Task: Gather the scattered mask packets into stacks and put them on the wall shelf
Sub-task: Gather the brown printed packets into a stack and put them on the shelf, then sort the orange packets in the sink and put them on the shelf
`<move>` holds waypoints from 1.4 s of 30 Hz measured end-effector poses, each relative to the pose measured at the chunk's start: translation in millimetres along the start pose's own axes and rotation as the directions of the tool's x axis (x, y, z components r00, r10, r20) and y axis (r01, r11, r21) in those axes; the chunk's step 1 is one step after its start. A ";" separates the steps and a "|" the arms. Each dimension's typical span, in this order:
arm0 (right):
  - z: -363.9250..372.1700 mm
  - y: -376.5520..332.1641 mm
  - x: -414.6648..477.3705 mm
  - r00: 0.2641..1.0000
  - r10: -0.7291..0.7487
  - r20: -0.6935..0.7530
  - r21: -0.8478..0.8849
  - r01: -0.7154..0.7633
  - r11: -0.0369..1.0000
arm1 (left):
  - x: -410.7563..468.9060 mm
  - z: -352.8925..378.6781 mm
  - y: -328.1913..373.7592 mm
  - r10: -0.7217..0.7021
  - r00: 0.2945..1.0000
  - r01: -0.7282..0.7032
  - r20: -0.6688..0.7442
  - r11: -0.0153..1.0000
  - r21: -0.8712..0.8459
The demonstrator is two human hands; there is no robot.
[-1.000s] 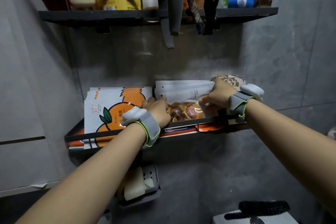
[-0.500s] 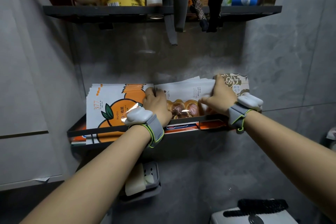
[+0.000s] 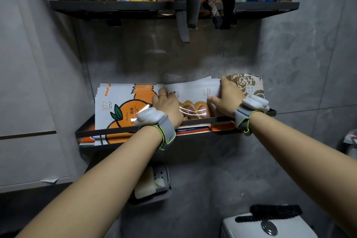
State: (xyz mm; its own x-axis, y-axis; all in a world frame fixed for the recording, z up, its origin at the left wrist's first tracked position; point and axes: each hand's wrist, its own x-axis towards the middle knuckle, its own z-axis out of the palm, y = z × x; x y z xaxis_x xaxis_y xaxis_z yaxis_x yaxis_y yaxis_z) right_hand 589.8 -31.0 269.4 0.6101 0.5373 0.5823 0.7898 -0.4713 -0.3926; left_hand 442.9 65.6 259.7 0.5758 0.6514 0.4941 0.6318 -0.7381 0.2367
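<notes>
The black wire wall shelf (image 3: 87, 133) holds three groups of mask packets standing against the wall. A stack with an orange fruit print (image 3: 116, 106) is on the left. A white stack with a brown picture (image 3: 193, 91) stands in the middle, its top edges fanned. A brown floral packet (image 3: 251, 87) is on the right. My left hand (image 3: 168, 106) rests with straight fingers on the white stack's left edge. My right hand (image 3: 228, 100) holds its right edge, thumb on the front and fingers between it and the brown packet.
Flat orange packets (image 3: 195, 128) lie on the shelf floor under the stacks. An upper black shelf (image 3: 116, 6) carries bottles and boxes, with dark straps hanging down. A soap dish (image 3: 154, 185) is fixed below, and a white unit with a black brush (image 3: 270, 226) sits at bottom right.
Both hands have slid up along the sides of the white stack. The stack now stands further back between the orange stack and the brown packet.
</notes>
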 end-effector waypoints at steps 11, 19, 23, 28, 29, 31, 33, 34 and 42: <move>-12.1 -4.2 -26.1 0.995 -0.078 -0.059 0.087 0.083 0.993 | -9.6 -2.5 -2.6 0.000 0.996 -0.007 -0.086 0.997 -0.078; -7.3 -30.2 -55.5 0.973 -0.192 -0.127 0.257 0.219 0.941 | -27.9 -6.9 -5.9 0.060 0.986 -0.076 -0.153 0.992 -0.098; 3.7 -55.5 -71.7 0.971 -0.226 -0.079 0.354 0.239 0.904 | -44.1 -14.1 -15.3 0.058 0.988 -0.074 -0.146 0.992 -0.106; 25.4 -91.1 -94.2 0.975 -0.215 -0.063 0.420 0.221 0.880 | -73.3 -29.7 -48.6 0.017 0.993 -0.035 -0.117 0.987 -0.157; 27.3 -94.2 -97.8 0.974 -0.216 -0.063 0.418 0.222 0.881 | -78.4 -31.2 -50.6 0.022 0.992 -0.043 -0.121 0.985 -0.168; 37.2 -109.7 -110.6 0.970 -0.240 -0.048 0.457 0.235 0.858 | -92.2 -34.6 -68.3 0.006 0.993 -0.028 -0.121 0.983 -0.181; 47.7 -129.8 -125.8 0.964 -0.265 -0.021 0.500 0.240 0.832 | -105.8 -38.6 -89.1 -0.024 0.994 0.003 -0.105 0.981 -0.195; 55.1 -141.5 -134.4 0.962 -0.274 -0.007 0.525 0.237 0.817 | -114.4 -40.8 -102.2 -0.039 0.995 0.020 -0.091 0.979 -0.203; 94.1 -205.3 -187.1 0.956 -0.288 0.063 0.627 0.186 0.756 | -168.5 -53.9 -177.4 -0.073 0.996 0.056 -0.051 0.961 -0.272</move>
State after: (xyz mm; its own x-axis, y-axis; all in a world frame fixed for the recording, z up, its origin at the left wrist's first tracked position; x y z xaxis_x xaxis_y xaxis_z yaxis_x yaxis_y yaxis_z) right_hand 319.5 31.1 174.1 0.3600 0.6933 0.6242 0.7504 0.1823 -0.6353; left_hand 205.8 77.3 179.5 0.5010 0.6934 0.5180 0.4981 -0.7204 0.4826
